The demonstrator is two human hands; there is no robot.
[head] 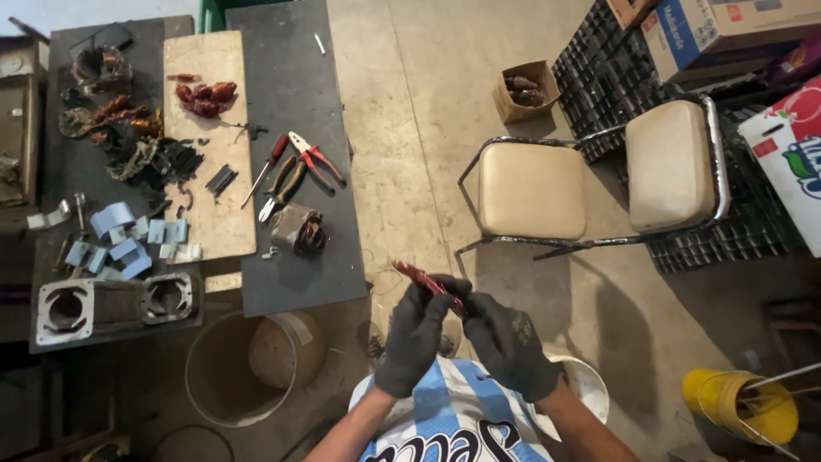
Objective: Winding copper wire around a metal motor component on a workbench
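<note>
Concrete floor and a dark workbench (291, 103) fill the view of a cluttered repair shop, seen from above. At the workbench's far left edge lie dismantled motor parts and copper windings (120, 115); toward its near left corner sit two metal motor housings (115, 304), with blue paper slips (128, 239) scattered just beyond them. A wooden board (209, 171) runs along the middle of the workbench, carrying a reddish coil bundle (205, 98) at its far end. Just right of the board rest a red-handled screwdriver (265, 169) and pliers (312, 162), and near the workbench's front edge stands a small wound stator (299, 231). Below the front edge, on the floor, stands a round bucket (244, 368).

At centre, a person in dark work gloves holds a strand of reddish copper wire (428, 281) over the floor, clear of the workbench. The left hand (415, 334) is closed around the strand's near end, while the right hand (505, 338) pinches it from the other side, the two gloves touching. A metal-framed chair (530, 188) with cream cushions stands beyond, boxes and black crates behind it, and a yellow bucket (740, 406) at far right.

Judging by the stripped parts and loose coils on the workbench, dismantling looks well advanced; the wire in hand is one bundle not yet set down with the others.
</note>
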